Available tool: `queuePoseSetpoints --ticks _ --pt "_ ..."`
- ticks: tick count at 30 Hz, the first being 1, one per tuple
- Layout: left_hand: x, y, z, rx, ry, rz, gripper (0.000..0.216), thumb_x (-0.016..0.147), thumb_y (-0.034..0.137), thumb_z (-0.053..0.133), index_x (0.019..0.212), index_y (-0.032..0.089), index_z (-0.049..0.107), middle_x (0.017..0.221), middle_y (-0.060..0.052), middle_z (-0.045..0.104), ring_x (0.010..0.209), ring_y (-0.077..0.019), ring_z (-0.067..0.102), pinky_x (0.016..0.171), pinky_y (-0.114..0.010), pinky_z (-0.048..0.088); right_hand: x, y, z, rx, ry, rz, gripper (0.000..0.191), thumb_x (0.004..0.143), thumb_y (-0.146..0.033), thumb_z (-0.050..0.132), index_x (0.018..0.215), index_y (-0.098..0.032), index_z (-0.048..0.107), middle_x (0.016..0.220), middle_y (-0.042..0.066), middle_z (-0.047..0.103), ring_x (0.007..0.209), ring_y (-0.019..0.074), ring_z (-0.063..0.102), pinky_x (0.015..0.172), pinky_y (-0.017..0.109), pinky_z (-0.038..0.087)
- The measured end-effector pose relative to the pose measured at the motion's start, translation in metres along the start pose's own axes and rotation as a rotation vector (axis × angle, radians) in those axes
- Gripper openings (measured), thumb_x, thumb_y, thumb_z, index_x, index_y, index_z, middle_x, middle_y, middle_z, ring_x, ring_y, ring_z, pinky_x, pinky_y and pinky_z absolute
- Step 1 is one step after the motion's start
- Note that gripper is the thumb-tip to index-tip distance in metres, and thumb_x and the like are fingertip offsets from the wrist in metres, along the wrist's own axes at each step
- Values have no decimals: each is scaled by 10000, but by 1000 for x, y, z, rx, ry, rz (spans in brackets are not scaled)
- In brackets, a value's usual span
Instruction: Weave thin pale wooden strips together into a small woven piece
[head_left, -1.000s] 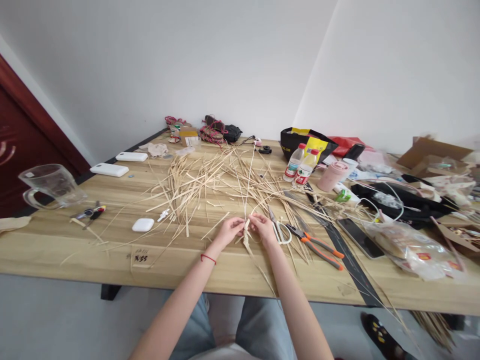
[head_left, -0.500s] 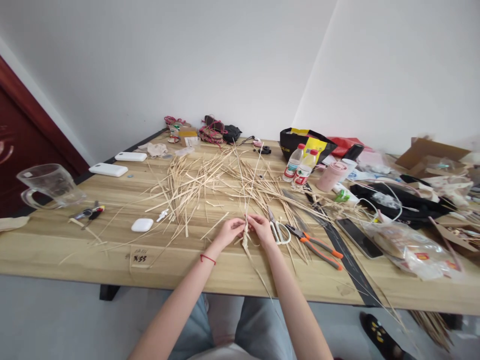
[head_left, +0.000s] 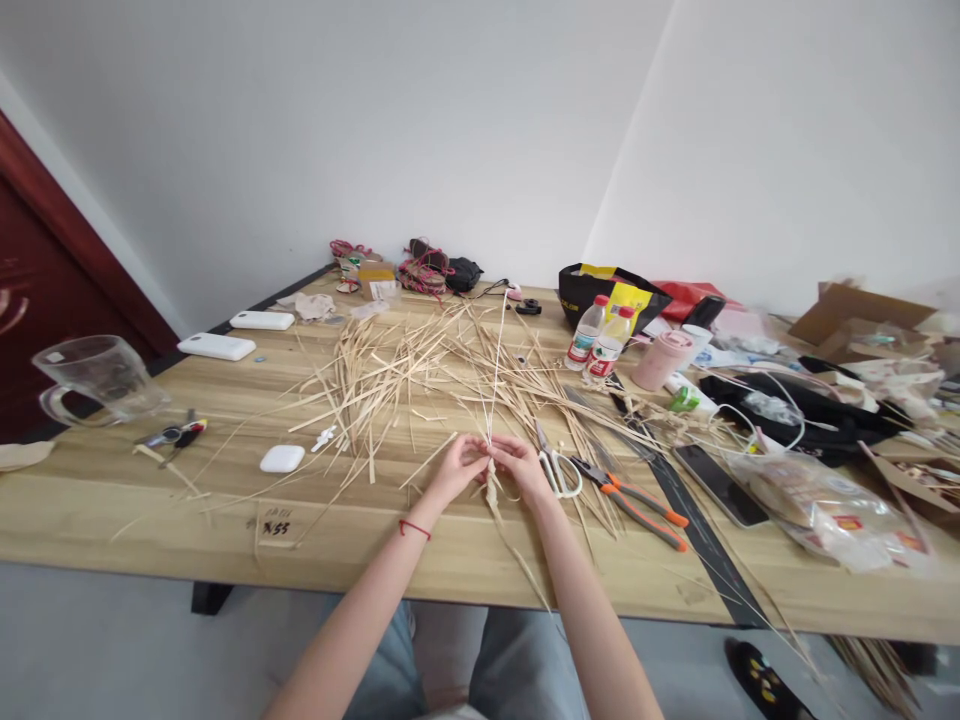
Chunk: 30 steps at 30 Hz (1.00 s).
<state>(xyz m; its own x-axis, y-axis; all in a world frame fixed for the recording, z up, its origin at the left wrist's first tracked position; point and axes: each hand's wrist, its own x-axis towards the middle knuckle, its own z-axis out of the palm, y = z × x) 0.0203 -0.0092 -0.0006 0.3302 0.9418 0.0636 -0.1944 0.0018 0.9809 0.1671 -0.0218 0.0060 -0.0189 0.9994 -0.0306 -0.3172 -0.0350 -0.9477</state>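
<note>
Close together above the table's front part, my left hand (head_left: 463,466) and my right hand (head_left: 523,466) are both closed on a braided strip of straw (head_left: 492,490). Their fingertips meet at its upper end. From between the fingers a thin pale strand (head_left: 498,365) runs away from me towards the far side. The braid's tail hangs down towards the table's front edge. Loose straw strips (head_left: 397,375) lie heaped beyond my hands. White-handled scissors (head_left: 559,472) rest just right of my right hand, beside orange-handled pliers (head_left: 634,503).
On the left stand a glass mug (head_left: 101,380), a white earphone case (head_left: 282,459) and two white power banks (head_left: 217,346). Two water bottles (head_left: 606,345), a pink cup (head_left: 663,360), a phone (head_left: 721,484) and a plastic bag (head_left: 825,505) crowd the right.
The pale strands, spread in a V before, now run nearly together. My hands have drawn closer at the braid's top, and the view has shifted slightly.
</note>
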Motion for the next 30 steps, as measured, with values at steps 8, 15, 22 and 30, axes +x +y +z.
queuePoseSetpoints --ticks 8,15,22,30 --pt "1 12 -2 -14 41 134 385 697 223 707 1053 166 568 1058 -96 646 982 -201 624 894 -371 499 -2 -1 3 -20 -38 -9 385 575 -368 812 912 -208 715 900 57 730 769 193 660 639 283 493" --pt "4 17 -7 -24 198 143 262 751 392 653 861 160 600 803 -42 661 750 -171 641 735 -321 522 -1 1 2 -20 -41 34 372 556 -373 819 853 -200 677 775 23 696 662 147 623 550 235 445" --pt "7 11 -10 -12 221 161 294 725 408 672 862 156 610 799 -47 657 750 -169 640 726 -308 524 -4 -1 3 7 -52 31 354 587 -365 804 851 -213 622 832 5 673 736 152 627 660 260 478" --pt "7 5 -10 24 173 150 275 709 357 694 876 150 620 857 -64 669 785 -179 657 752 -326 541 -3 0 3 -63 -67 11 374 599 -426 786 846 -197 624 843 30 681 790 184 637 691 284 485"
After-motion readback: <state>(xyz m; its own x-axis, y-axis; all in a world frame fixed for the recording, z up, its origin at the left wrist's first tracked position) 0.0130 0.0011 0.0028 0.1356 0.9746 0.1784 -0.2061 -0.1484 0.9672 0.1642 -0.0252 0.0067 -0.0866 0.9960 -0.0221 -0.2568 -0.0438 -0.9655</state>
